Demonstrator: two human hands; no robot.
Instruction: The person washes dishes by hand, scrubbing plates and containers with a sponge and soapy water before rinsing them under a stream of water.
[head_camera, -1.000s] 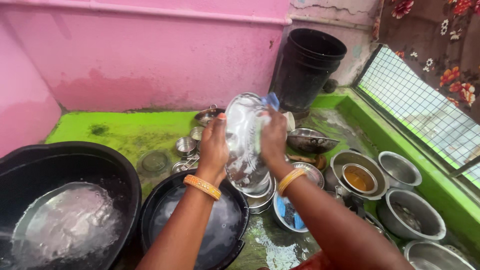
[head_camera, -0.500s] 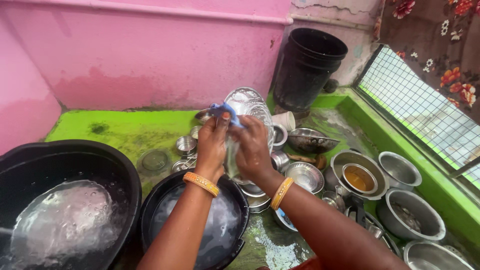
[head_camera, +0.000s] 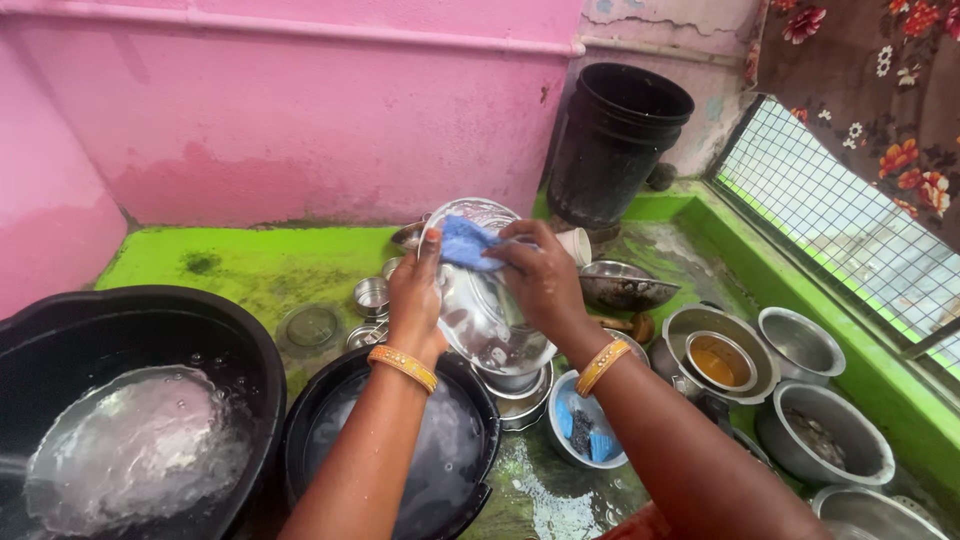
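My left hand (head_camera: 415, 295) grips the left rim of a round steel plate (head_camera: 480, 320), holding it tilted above a black basin of soapy water (head_camera: 440, 460). My right hand (head_camera: 540, 280) presses a blue scrub cloth (head_camera: 462, 243) against the plate's upper part. Both wrists wear orange bangles. The plate's inner face is wet and turned toward me.
A large black tub of water (head_camera: 130, 440) sits at left. A small bowl holding blue pieces (head_camera: 585, 435) lies below my right wrist. Several steel bowls and pots (head_camera: 800, 345) crowd the right side by a green ledge. A black bucket (head_camera: 615, 140) stands at the back near the mesh window.
The plate has been turned and lowered, its inner face now toward me. My right hand moved the blue cloth from the plate's left rim onto its upper face.
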